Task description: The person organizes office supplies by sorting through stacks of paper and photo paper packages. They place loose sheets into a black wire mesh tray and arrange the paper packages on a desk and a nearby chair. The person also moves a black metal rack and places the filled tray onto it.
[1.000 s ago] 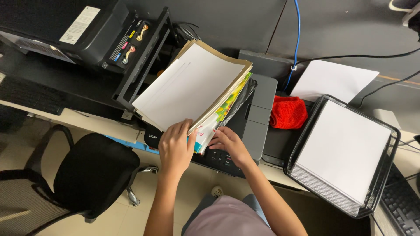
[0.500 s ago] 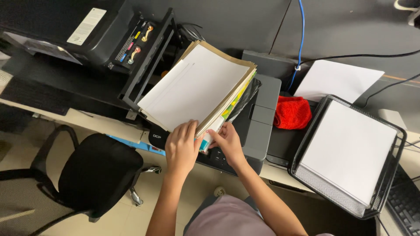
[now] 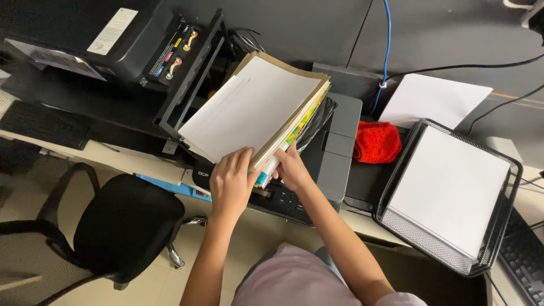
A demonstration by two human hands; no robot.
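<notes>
A thick stack of papers (image 3: 255, 107) with a white sheet on top, brown folders and coloured sheets below, lies on a grey printer (image 3: 334, 150). My left hand (image 3: 229, 182) grips the stack's near corner from above. My right hand (image 3: 290, 167) has its fingers tucked into the right side of the stack, among the coloured sheets, next to a black plastic sleeve.
A black wire tray (image 3: 498, 226) holding white paper stands at the right. A red cloth (image 3: 377, 143) lies beside the printer, with a loose white sheet (image 3: 430, 99) behind it. A black printer (image 3: 119, 42) sits at upper left, an office chair (image 3: 122, 224) below it, a keyboard (image 3: 524, 258) at far right.
My right hand has slid up from the printer's buttons into the right edge of the stack. My left hand keeps its grip on the corner.
</notes>
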